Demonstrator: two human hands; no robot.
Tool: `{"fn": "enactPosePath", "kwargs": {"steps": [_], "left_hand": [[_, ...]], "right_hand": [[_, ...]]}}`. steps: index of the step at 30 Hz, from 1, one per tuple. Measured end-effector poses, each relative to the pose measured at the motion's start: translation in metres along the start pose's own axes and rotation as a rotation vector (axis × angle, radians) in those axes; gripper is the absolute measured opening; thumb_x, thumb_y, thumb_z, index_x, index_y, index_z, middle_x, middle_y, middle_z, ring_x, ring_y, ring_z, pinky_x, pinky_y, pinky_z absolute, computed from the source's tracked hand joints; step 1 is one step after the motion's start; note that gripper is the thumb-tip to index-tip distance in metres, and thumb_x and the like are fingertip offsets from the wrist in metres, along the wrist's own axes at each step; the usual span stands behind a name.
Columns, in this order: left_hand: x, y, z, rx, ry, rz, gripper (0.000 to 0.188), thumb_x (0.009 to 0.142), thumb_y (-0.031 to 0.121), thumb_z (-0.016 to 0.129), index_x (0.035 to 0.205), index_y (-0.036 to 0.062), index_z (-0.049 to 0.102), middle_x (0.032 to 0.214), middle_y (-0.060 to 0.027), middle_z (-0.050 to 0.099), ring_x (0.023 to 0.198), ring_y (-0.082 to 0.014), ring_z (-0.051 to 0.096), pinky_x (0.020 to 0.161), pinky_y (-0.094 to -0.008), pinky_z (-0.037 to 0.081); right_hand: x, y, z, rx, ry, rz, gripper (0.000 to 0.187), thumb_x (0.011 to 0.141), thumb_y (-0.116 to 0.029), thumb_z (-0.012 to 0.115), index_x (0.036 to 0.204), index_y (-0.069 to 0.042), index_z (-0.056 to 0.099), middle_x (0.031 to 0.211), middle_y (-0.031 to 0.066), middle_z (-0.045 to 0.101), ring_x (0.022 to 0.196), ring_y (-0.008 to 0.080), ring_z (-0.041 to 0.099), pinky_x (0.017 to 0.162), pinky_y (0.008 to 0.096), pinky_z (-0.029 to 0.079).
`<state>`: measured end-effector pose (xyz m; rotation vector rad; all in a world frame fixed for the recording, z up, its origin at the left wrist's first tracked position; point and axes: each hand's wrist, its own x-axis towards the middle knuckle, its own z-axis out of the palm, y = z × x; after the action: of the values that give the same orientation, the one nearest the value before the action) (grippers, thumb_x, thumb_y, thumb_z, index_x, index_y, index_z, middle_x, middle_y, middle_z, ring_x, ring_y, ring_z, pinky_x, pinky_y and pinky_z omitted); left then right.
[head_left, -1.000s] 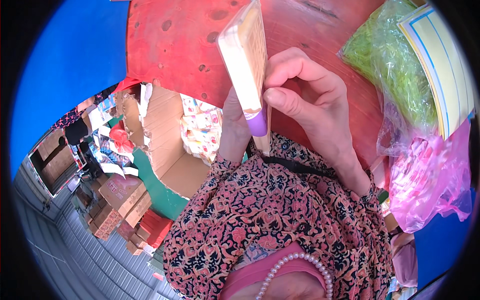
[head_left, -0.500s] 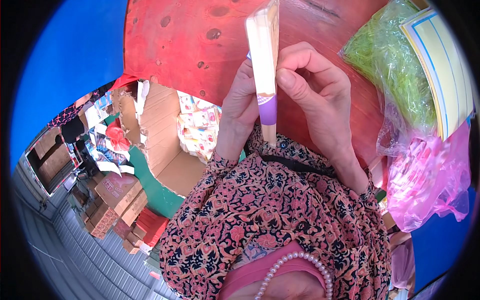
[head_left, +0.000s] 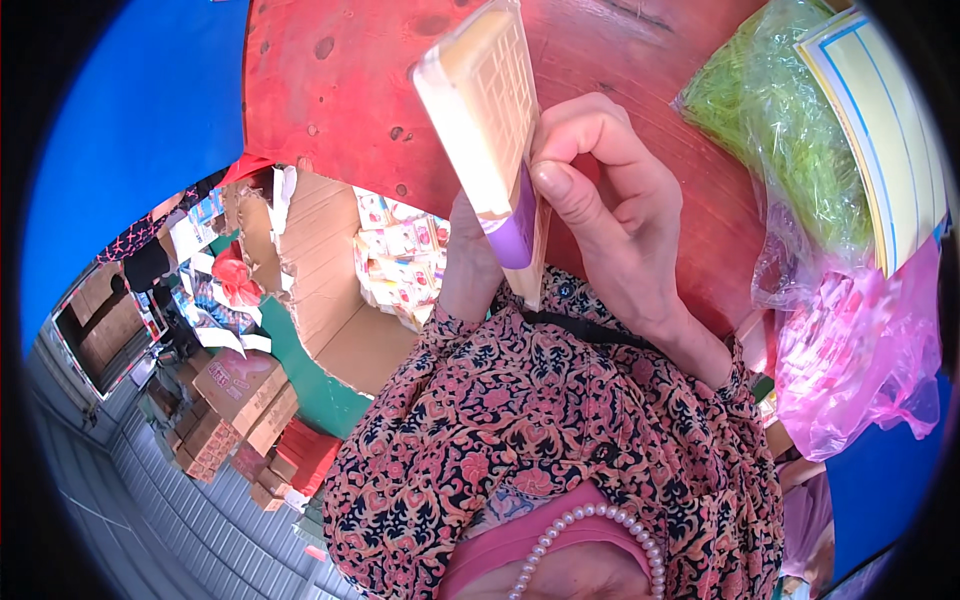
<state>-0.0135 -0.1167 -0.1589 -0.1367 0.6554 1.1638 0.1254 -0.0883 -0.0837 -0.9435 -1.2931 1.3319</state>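
Observation:
A flat cream-coloured pack (head_left: 482,115) with a raised grid pattern, a clear cover and a purple band stands tilted above the red table. My left hand (head_left: 474,245) holds it from behind; most of those fingers are hidden by the pack. On the other side, my right hand (head_left: 615,195) is closed in a pinch, thumb and forefinger tips at the pack's right edge. Whether they grip the cover or the edge itself is too small to tell.
The red wooden table (head_left: 335,100) lies beneath. At left, an open cardboard box (head_left: 325,240) stands near several printed packets (head_left: 400,250). To the right are a clear bag of green strands (head_left: 770,130), cream cards with blue lines (head_left: 890,130) and a pink plastic bag (head_left: 860,350).
The pack has turned and leaned left, so its gridded face now shows instead of mostly its narrow side. My right hand has shifted slightly left with it.

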Motion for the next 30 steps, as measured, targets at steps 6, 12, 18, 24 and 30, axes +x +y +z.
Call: {"fn": "enactPosePath", "kwargs": {"steps": [6, 12, 18, 24, 30], "left_hand": [[-0.003, 0.005, 0.019, -0.28, 0.261, -0.114, 0.027, 0.084, 0.011, 0.057, 0.106, -0.0044, 0.052, 0.097, -0.0122, 0.061, 0.088, -0.019, 0.06, 0.079, -0.0292, 0.052], [0.0, 0.012, 0.043, -0.367, 0.692, -0.18, 0.027, 0.085, 0.012, 0.057, 0.107, -0.0042, 0.052, 0.098, -0.0119, 0.061, 0.088, -0.0187, 0.06, 0.079, -0.0287, 0.051], [-0.009, 0.002, 0.012, -0.165, 0.082, -0.079, 0.028, 0.085, 0.013, 0.057, 0.107, -0.0041, 0.052, 0.098, -0.0113, 0.061, 0.087, -0.0176, 0.06, 0.078, -0.0279, 0.051], [-0.002, -0.002, 0.033, -0.103, 0.099, 0.005, 0.029, 0.085, 0.015, 0.058, 0.107, -0.0042, 0.052, 0.097, -0.0104, 0.06, 0.084, -0.0161, 0.06, 0.076, -0.0266, 0.051], [-0.003, -0.005, -0.004, -0.232, 0.004, -0.102, 0.025, 0.084, 0.012, 0.058, 0.102, -0.0038, 0.053, 0.093, -0.012, 0.061, 0.08, -0.0176, 0.061, 0.072, -0.0285, 0.052]], "right_hand": [[0.0, -0.005, -0.002, 0.08, 0.08, -0.016, 0.015, 0.075, 0.004, 0.062, 0.09, 0.001, 0.061, 0.09, 0.0062, 0.054, 0.087, 0.0125, 0.051, 0.077, 0.0235, 0.04], [-0.003, -0.007, -0.008, 0.224, 0.055, 0.108, 0.013, 0.075, 0.005, 0.062, 0.088, 0.003, 0.061, 0.09, 0.0062, 0.055, 0.085, 0.0119, 0.052, 0.076, 0.0235, 0.042], [0.003, -0.013, -0.012, 0.1, -0.004, 0.164, 0.006, 0.082, -0.003, 0.058, 0.082, 0.002, 0.056, 0.088, 0.0042, 0.052, 0.082, 0.0095, 0.049, 0.074, 0.0212, 0.039], [-0.001, -0.01, -0.009, -0.03, 0.013, 0.054, 0.01, 0.087, -0.009, 0.053, 0.081, -0.001, 0.049, 0.088, 0.0029, 0.047, 0.082, 0.0097, 0.044, 0.074, 0.0208, 0.035], [-0.003, -0.008, -0.003, 0.208, 0.027, 0.093, 0.012, 0.088, -0.011, 0.053, 0.082, -0.003, 0.047, 0.088, 0.003, 0.044, 0.08, 0.0099, 0.042, 0.073, 0.021, 0.034]]}}
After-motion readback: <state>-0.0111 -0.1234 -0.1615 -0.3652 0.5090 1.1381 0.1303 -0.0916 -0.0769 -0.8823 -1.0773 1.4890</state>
